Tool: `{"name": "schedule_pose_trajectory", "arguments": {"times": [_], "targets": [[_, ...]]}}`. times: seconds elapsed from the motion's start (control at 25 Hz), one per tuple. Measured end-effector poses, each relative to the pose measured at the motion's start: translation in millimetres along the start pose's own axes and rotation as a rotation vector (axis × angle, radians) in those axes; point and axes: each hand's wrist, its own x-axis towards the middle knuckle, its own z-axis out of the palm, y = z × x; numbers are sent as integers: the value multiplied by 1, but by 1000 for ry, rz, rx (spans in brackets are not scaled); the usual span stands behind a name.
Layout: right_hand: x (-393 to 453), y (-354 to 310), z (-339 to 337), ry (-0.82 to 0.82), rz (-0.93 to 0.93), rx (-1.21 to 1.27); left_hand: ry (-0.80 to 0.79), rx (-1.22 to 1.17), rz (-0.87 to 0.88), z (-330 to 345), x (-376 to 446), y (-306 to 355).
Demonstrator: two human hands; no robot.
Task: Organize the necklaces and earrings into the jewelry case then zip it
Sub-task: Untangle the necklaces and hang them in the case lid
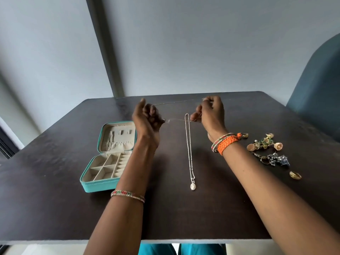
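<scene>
A: Where is the necklace?

B: A thin silver chain (pixel 173 102) is stretched taut between both hands, raised above the dark table (pixel 55 199). The left hand (pixel 147 119) has its fingers curled in, pinching one end; the right hand (pixel 209 113) is curled too, pinching the other end at its fingertips.

A: And the one with the pendant?

B: That pendant necklace (pixel 189 150) lies straight on the table between the two forearms, its oval pendant nearest the person. Whether its top loop touches the right hand's fingers, I cannot tell.

A: The case?

B: The teal jewelry case (pixel 92 186) lies open to the left, partly behind the left forearm. A chain (pixel 109 143) hangs in its lid; the divided compartments in the base look bare.

A: Anything else?

B: To the right, beyond the right wrist's orange braided bracelet (pixel 228 143), lies a heap of earrings and rings (pixel 266 150), with one gold ring (pixel 295 175) apart, nearer the person. A blue chair (pixel 316 89) stands at the far right corner.
</scene>
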Motion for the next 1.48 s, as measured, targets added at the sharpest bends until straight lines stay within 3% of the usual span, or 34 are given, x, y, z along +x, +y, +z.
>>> {"name": "schedule_pose_trajectory", "arguments": {"times": [0.16, 0.4, 0.48, 0.56, 0.64, 0.68, 0.8, 0.92, 1.04, 1.12, 1.24, 1.48], "targets": [[5, -3, -3, 36, 121, 188, -93, -337, -4, -1, -5, 4], [2, -7, 4, 11, 80, 240, -99, -367, 22, 0, -8, 3], [2, -6, 4, -1, -53, 115, -106, -345, 22, 0, -8, 4], [0, -5, 1, -47, -343, -193, -121, -316, 18, 0, -7, 6], [-7, -7, 1, -166, -550, -452, -147, -289, 12, -1, -8, 6], [-11, -8, 3, -248, -569, -506, -167, -285, 11, -1, -8, 6], [-20, -17, 13, -532, -415, -377, -235, -294, -17, -2, -9, 5], [-22, -18, 16, -654, -369, -285, -291, -139, -139, 1, -10, 3], [-17, -15, 12, -627, -278, -192, -311, 111, -246, 6, -12, -4], [-13, -14, 8, -543, -313, -199, -295, 222, -281, 9, -13, -7], [-8, -15, 2, -439, -288, -173, -293, 267, -306, 10, -14, -6], [-8, -10, 2, -428, -155, -56, -427, 248, -303, 9, -18, -3]]}}
